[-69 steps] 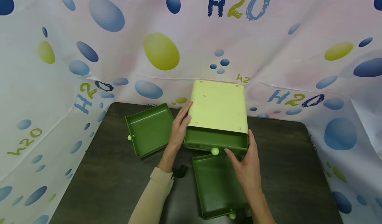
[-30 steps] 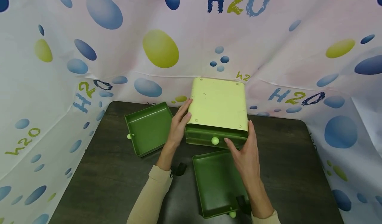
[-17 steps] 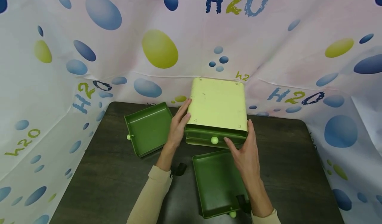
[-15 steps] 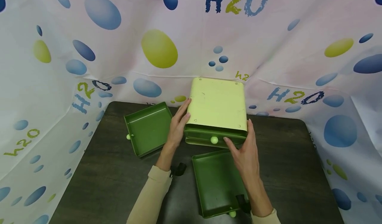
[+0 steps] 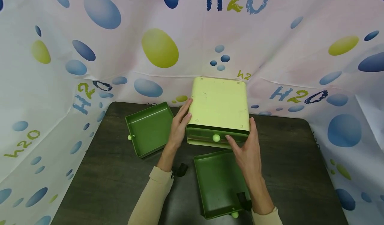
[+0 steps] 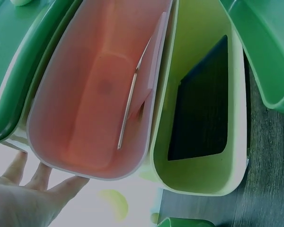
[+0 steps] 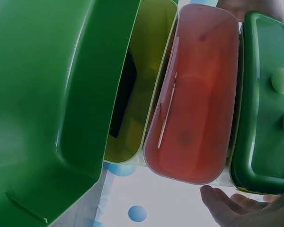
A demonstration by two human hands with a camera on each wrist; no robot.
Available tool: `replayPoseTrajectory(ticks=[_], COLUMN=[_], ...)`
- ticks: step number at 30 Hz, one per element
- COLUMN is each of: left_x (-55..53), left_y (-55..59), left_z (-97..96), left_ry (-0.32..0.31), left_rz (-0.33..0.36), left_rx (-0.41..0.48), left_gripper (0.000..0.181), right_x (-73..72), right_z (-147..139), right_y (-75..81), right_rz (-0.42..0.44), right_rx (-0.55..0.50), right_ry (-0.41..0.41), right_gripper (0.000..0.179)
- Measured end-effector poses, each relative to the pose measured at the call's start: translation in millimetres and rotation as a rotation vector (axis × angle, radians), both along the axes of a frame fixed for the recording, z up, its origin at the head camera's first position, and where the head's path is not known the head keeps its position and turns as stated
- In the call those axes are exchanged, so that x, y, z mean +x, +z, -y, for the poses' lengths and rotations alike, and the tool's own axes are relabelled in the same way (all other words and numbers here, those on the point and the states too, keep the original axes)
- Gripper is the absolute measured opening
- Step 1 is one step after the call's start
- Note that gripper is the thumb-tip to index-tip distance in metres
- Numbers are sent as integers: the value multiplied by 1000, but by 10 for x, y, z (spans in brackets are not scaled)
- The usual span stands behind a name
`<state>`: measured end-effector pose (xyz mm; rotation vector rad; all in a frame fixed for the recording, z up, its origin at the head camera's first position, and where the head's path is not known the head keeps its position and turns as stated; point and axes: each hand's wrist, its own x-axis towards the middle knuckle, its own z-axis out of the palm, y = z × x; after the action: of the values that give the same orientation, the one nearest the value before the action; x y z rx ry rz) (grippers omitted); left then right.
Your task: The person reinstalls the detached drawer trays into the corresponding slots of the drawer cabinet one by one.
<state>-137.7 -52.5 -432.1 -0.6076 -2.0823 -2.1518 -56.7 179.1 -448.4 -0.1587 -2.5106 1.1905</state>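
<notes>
Backdrop: white sheeting [image 5: 270, 45] printed with blue and yellow-green ovals and "H2O" lettering, hung on three sides of a dark wood-grain table [image 5: 120, 171].

Item 1: pale yellow-green drawer cabinet [image 5: 219, 101], standing at the far middle of the table against the sheeting. We see its top slot filled by a dark green drawer [image 5: 207, 134] with a round pale knob [image 5: 216, 138], the drawer front nearly flush with the cabinet face. Wrist views show two lower slots [image 6: 199, 118] standing without drawers, one with a pinkish inner wall, one yellow-green.

Item 2: left hand [image 5: 179, 126], laid flat against the cabinet's left side, fingers straight and relaxed, grasping nothing. Cream sleeve [image 5: 150, 198] on the forearm.

Item 3: right hand [image 5: 246, 151], fingers extended, tips touching the drawer front at its right end, thumb beside the cabinet's right corner; not curled round anything.

Item 4: second green drawer [image 5: 220, 183], lying loose on the table just in front of the cabinet, under the right forearm, knob at its near edge.

Item 5: third green drawer [image 5: 149, 129], loose on the table left of the cabinet, just beyond the left hand, knob facing left.
</notes>
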Motion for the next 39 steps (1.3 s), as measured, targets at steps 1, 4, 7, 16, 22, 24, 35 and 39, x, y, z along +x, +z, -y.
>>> replayPoseTrajectory(ticks=[1, 4, 7, 16, 22, 24, 35, 39], left_x=[2, 13, 20, 21, 15, 10, -4, -3], left_y=[-2, -5, -4, -11, -10, -9, -6, -8], left_z=[-3, -14, -27, -39, -44, -46, -58, -61], left_ry=[1, 2, 8, 32, 57, 67, 106, 107], left_rz=[3, 8, 4, -15, -12, -11, 7, 5], left_rx=[2, 11, 18, 16, 10, 9, 3, 7], left_gripper=[47, 47, 47, 45, 43, 43, 41, 41], right_x=[-3, -8, -4, -17, -31, -40, -63, -63], right_z=[-2, -5, -7, -9, -4, -4, -9, -11], right_y=[-1, -12, -22, -31, -30, -26, -24, -31], right_rz=[-5, -24, -32, -38, -35, -36, -57, -58], right_rx=[0, 4, -1, -9, -10, -11, -4, -7], right_ry=[3, 11, 14, 16, 16, 15, 14, 17], right_gripper=[99, 99, 99, 98, 98, 98, 97, 97])
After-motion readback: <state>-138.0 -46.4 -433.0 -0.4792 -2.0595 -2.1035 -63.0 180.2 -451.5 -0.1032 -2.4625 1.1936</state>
